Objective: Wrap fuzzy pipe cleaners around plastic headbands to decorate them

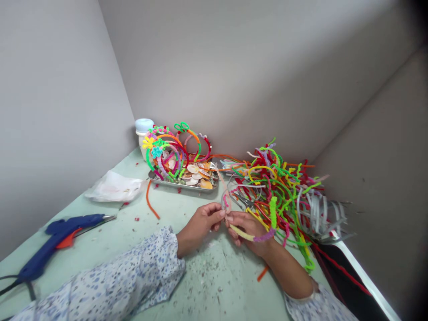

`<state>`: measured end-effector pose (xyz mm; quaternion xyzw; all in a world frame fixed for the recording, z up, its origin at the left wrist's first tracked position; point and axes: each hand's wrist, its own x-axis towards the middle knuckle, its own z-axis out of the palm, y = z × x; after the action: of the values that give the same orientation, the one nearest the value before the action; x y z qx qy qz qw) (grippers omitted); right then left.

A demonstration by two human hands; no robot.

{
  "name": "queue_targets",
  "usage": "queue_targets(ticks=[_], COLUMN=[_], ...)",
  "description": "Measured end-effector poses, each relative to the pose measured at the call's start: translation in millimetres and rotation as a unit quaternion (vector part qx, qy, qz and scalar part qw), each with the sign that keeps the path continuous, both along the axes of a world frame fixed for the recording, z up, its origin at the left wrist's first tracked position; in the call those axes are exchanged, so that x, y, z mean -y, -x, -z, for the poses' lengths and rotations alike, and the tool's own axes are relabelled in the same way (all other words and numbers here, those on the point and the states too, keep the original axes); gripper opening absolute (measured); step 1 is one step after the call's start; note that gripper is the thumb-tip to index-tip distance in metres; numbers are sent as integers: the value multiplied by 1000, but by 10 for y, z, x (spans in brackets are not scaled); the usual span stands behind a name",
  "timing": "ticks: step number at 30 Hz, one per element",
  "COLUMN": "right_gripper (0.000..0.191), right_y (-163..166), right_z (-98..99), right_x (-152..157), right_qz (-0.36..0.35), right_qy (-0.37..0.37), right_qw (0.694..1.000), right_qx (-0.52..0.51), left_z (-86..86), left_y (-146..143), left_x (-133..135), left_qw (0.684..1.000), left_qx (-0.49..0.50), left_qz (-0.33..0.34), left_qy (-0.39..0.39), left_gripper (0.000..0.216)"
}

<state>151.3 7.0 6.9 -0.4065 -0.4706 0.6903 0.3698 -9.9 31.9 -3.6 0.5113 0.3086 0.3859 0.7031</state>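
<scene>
Both hands meet over the middle of the table around a thin headband point(245, 234), partly wrapped in pale yellow and purple pipe cleaner. My right hand point(249, 229) is closed on it, with the wrapped stretch curving across the hand. My left hand point(203, 219) has thumb and fingertips pinched together at the same spot, apparently on the pink pipe cleaner point(222, 180) that rises above the fingers. The exact grip is hidden by the fingertips. Close to my right hand lie a pair of scissors point(245, 201) and a tangled heap of coloured pipe cleaners point(284, 178).
A metal tray point(187, 185) holds shell-like pieces and several finished pipe-cleaner headbands point(194, 133). A white-and-blue jar point(144, 127) stands behind. At left are a plastic bag point(114, 186) and a blue glue gun point(56, 240) with its cord. Bare headbands point(317, 211) sit at right.
</scene>
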Motion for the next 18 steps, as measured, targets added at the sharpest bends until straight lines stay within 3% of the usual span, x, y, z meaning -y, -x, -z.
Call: queue_targets(ticks=[9,18], right_gripper=[21,17], right_y=[-13,-49], right_z=[32,88], right_x=[1,0], right_qz=[-15,-43], right_qy=[11,59], right_qw=[1000,994], right_qx=[-14,-85], left_z=[-9,-52], left_y=[-8,-10], left_x=[-1,24], left_qw=[1000,995], left_qx=[17,60], left_qz=[1,54], left_qy=[1,55], left_gripper=[26,27])
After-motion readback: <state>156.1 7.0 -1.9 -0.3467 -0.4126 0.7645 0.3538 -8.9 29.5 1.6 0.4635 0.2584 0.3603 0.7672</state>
